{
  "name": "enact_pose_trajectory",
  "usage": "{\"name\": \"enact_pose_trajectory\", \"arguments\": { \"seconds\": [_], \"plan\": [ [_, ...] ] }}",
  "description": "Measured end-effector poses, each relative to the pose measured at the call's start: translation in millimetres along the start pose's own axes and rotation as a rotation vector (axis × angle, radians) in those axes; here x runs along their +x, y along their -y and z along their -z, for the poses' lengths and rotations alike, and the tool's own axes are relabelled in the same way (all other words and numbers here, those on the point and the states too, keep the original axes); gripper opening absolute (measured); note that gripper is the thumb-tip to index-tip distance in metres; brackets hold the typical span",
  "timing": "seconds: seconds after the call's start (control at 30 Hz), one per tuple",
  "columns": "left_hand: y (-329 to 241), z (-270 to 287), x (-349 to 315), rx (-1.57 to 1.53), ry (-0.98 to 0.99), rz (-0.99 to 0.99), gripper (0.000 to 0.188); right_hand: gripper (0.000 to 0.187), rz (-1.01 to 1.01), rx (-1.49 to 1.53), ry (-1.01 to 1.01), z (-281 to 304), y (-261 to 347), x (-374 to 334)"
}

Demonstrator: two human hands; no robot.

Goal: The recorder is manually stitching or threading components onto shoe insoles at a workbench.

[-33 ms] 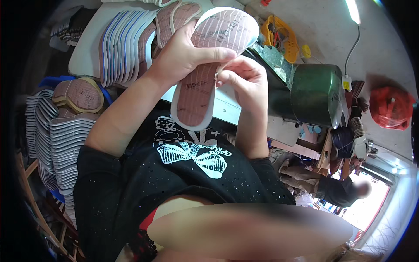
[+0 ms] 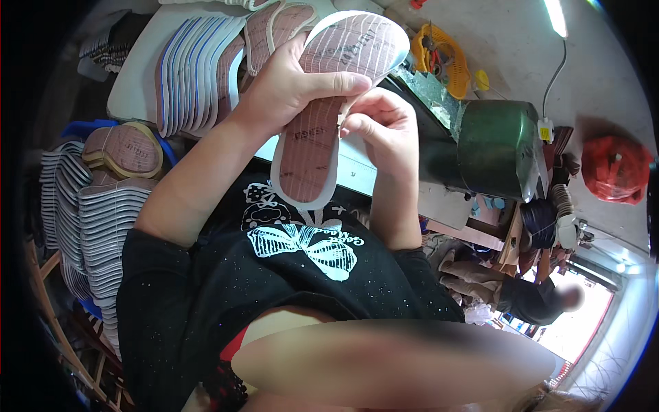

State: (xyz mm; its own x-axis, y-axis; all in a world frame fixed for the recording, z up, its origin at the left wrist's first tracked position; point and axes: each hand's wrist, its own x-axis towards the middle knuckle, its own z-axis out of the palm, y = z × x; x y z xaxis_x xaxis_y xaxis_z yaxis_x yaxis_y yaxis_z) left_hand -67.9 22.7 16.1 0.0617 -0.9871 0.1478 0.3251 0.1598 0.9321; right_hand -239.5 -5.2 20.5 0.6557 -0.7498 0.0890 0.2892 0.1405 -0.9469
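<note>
I hold an insole [image 2: 309, 151] up in front of my chest, its brown, pale-striped face toward me and a white rim around it. My left hand [image 2: 288, 86] grips it at the middle, thumb across the face and the other fingers hidden behind. My right hand [image 2: 384, 123] pinches the insole's right edge at the narrow waist, thumb and forefinger close together. A small pale bit shows at those fingertips; whether it is part of the rim cannot be told.
Beyond my left arm, a row of insoles [image 2: 199, 75] stands on a white table [image 2: 130, 86]. Tall stacks of soles [image 2: 110, 226] fill the left side. To the right are a green machine housing [image 2: 498, 147], a yellow basket [image 2: 453, 65] and a red bag [image 2: 618, 168]. Another person [image 2: 525, 299] is farther back.
The insole has shifted very slightly, its lower end a little down and to the right. Both hands keep their hold.
</note>
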Motion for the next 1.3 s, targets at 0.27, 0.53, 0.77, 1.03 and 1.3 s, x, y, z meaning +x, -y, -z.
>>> {"name": "enact_pose_trajectory", "arguments": {
  "seconds": [0.27,0.53,0.77,1.03,1.3],
  "plan": [
    [11.8,-12.6,1.0,0.512,-0.233,-0.398,0.052,0.017,-0.160,-0.240,-0.044,12.1,-9.6,2.8],
    [46.9,12.7,45.1,0.386,-0.167,-0.189,0.033,0.017,-0.107,-0.226,-0.398,16.8,-8.0,12.4],
    [95.3,6.7,99.8,0.445,-0.250,-0.189,0.035,0.019,-0.025,0.104,-0.491,45.0,-22.7,23.3],
    [89.5,-15.2,117.4,0.660,-0.267,-0.208,0.040,0.021,-0.146,0.172,-0.420,58.5,-9.1,-15.8],
    [91.7,0.0,148.8,0.503,-0.125,-0.098,0.039,0.028,-0.118,0.342,-0.430,20.9,-29.9,-13.0]
  ]
}}
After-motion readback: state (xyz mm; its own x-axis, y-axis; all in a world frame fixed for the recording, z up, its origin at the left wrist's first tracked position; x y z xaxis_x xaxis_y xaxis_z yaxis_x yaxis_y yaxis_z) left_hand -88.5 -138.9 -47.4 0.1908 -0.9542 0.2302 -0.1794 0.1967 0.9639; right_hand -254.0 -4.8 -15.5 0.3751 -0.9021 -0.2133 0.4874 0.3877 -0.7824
